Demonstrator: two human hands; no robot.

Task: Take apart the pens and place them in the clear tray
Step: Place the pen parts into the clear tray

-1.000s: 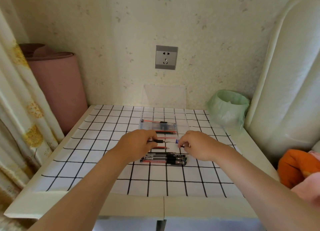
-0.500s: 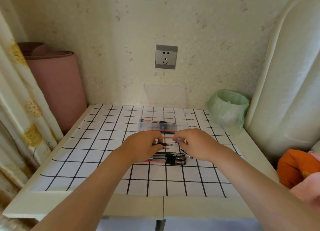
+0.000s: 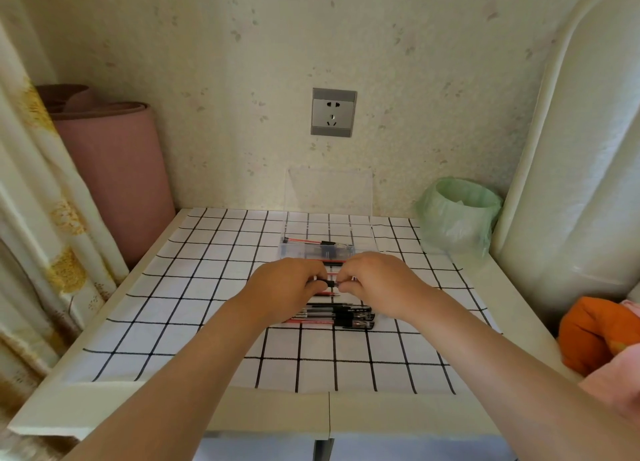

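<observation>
A black pen (image 3: 328, 283) is being held level between the left grip (image 3: 291, 284) and the right grip (image 3: 375, 282). Each grip is being closed on one end of it, with fingers curled in a pinch, so that only a short black stretch is being left in sight in the gap between them. Both grips are being held almost touching, just above the checked cloth (image 3: 207, 287) that is covering the desk (image 3: 502, 287). Just beyond the grips, loose red and black pen parts (image 3: 334, 263) are lying on the cloth. Beyond those, the clear tray (image 3: 282, 249) is being filled with red refills and black pieces. On the near side of the grips, a pile of whole pens (image 3: 341, 317) is lying side by side. Well beyond and to the right of the right grip, a bin lined with a green bag (image 3: 457, 215) is standing.
</observation>
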